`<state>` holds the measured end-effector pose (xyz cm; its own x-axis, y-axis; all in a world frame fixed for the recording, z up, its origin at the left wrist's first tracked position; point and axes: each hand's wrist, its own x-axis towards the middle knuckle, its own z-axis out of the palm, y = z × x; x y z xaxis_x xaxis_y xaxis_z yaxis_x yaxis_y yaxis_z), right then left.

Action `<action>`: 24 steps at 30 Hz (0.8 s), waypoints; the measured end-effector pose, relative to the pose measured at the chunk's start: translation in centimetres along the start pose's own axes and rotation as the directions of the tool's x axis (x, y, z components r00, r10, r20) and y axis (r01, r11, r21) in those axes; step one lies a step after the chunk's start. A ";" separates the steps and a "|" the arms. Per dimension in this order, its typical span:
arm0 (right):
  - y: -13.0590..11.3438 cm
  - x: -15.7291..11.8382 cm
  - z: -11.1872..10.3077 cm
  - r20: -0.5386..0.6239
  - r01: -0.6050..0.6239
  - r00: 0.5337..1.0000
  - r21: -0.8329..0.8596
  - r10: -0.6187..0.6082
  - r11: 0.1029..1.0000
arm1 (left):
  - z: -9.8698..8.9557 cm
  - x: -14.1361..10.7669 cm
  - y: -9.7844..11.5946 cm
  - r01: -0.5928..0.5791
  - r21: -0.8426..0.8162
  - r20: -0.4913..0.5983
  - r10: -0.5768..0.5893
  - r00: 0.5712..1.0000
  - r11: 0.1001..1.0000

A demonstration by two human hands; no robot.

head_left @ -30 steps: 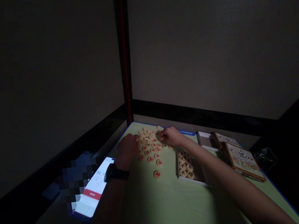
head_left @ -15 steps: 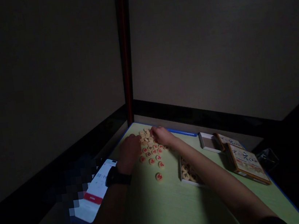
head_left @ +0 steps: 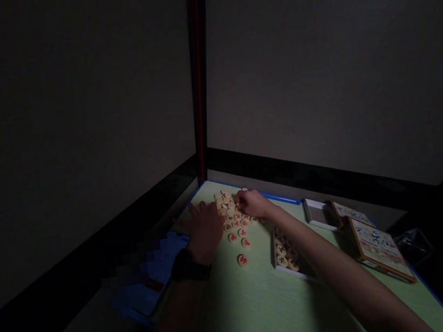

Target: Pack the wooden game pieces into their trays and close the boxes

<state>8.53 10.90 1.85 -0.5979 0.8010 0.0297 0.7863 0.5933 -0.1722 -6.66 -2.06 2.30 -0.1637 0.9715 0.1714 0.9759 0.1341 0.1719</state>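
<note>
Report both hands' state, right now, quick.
Left hand: open, fingers spread, beside the game pieces.
Right hand: fingers bent in at the pieces; cannot tell whether it holds one.

Discs (head_left: 235,223) crowd between left hand (head_left: 206,230) and right hand (head_left: 252,204); right forearm (head_left: 332,260) overhangs the box (head_left: 297,274); near table (head_left: 256,308) leaves room.
</note>
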 end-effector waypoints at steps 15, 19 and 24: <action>-0.7 2.1 -0.6 -0.047 0.035 0.998 -0.068 -0.038 0.997 | 2.7 -2.1 -0.4 0.120 0.047 -0.176 -0.110 0.978 0.992; -1.2 3.4 -0.7 -0.028 0.042 0.999 -0.097 -0.045 0.994 | 1.3 -0.6 -0.3 0.021 0.054 -0.127 -0.014 0.992 0.998; -2.0 4.1 -0.3 0.054 0.116 0.992 -0.115 -0.110 0.987 | 0.5 2.8 0.2 -0.055 -0.019 -0.022 0.054 0.998 0.998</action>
<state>4.54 13.07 2.61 -0.6883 0.7254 -0.0049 0.7245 0.6872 -0.0536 -6.90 0.76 2.36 -0.1138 0.9728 0.2020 0.9806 0.0772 0.1802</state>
